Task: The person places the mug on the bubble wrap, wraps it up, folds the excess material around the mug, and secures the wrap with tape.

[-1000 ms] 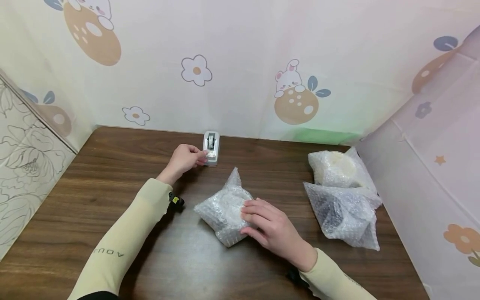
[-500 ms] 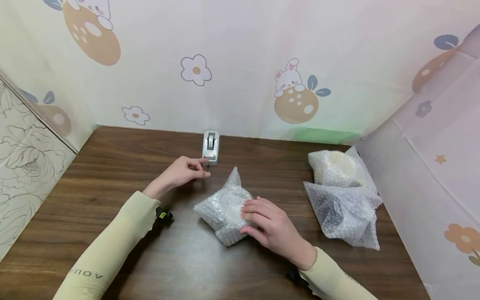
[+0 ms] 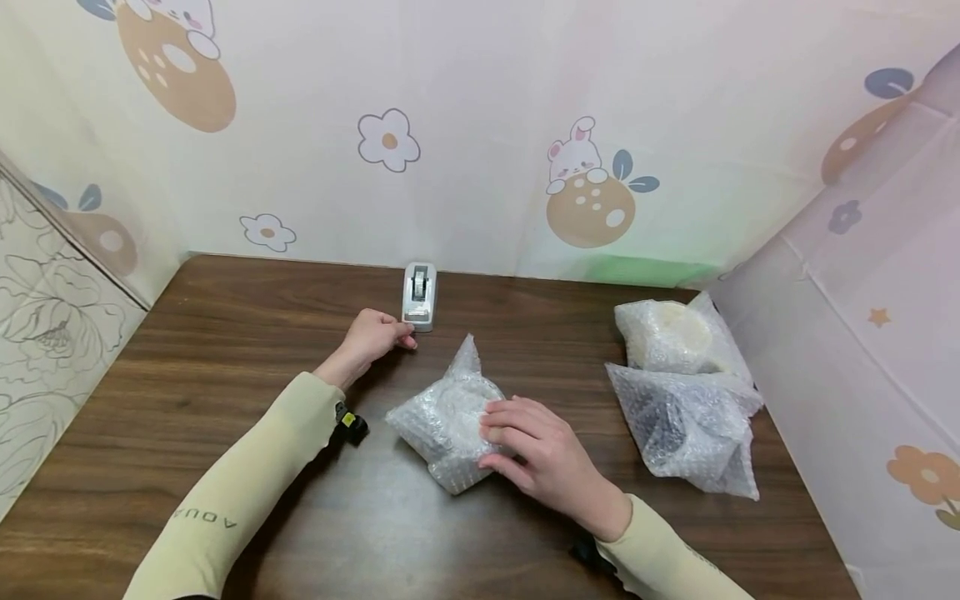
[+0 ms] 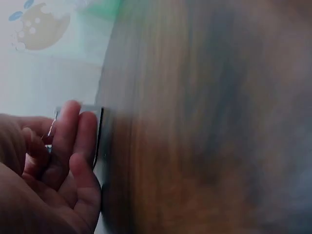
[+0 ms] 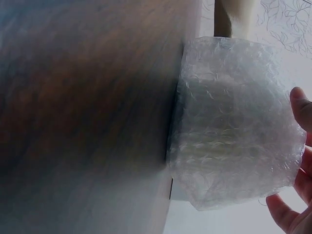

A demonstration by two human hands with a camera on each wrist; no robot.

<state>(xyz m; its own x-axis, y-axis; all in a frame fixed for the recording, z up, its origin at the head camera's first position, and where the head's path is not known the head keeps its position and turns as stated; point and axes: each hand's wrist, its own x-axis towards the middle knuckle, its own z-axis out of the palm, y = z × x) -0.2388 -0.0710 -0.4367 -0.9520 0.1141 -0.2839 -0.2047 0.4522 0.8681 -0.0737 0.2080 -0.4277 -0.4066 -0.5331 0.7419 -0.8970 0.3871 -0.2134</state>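
Note:
At the back of the wooden table (image 3: 225,400) stands a white tape dispenser (image 3: 417,315). My left hand (image 3: 366,340) is at its front left corner. Thumb and forefinger pinch a small shiny bit of tape (image 4: 52,126) with a jagged edge; the other fingers are bent in front of the dispenser in the left wrist view. A bubble-wrapped bundle (image 3: 442,421), with something pale and round inside, lies in the middle of the table. My right hand (image 3: 543,450) holds its right side, fingers over the top and thumb nearer the front.
To the right, two more bubble-wrapped bundles lie close together, a pale one (image 3: 678,333) behind and a loosely wrapped one (image 3: 690,429) in front. A patterned curtain (image 3: 480,150) hangs along the back edge and both sides.
My left hand drew back from the dispenser with thumb and forefinger apart, then moved in again to its front corner, fingers together. The right hand and the bundle stay put.

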